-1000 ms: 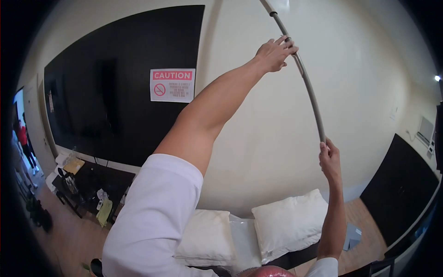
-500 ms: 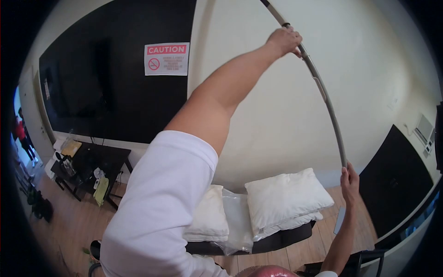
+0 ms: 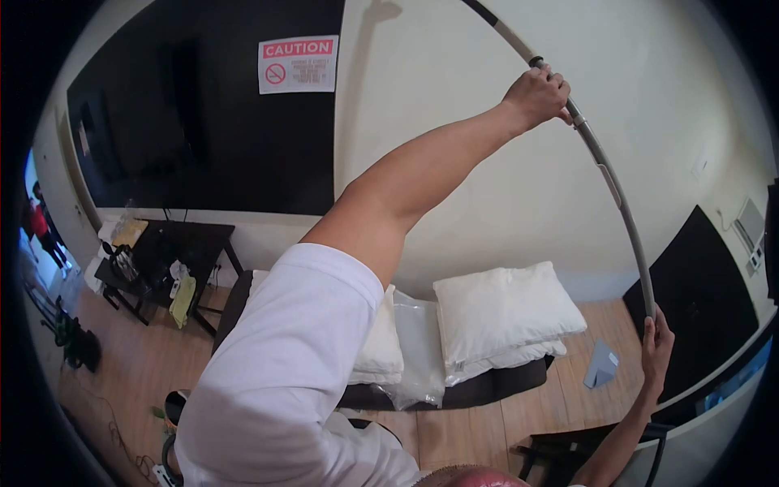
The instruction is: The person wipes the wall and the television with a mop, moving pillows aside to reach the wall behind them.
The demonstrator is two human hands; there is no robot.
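A long grey pole with a dark upper section slants across the right side of the head view, its top running out of frame. It looks curved through the wide lens. My left hand, at the end of a raised arm in a white sleeve, is wrapped around the pole just below a dark collar. Lower down, my right hand grips the pole near its lower visible end. What lies below that grip is hidden by the hand. A thin light strip hangs along the pole between both hands.
White pillows and clear plastic lie on a dark sofa against the wall. A cluttered black table stands left, below a black panel with a caution sign. A grey object lies on the floor. People appear at the far-left doorway.
Both hands and the pole have shifted right and lower in view. The wall, sofa and pillows sit higher in view, and more floor shows. Both hands keep their grip.
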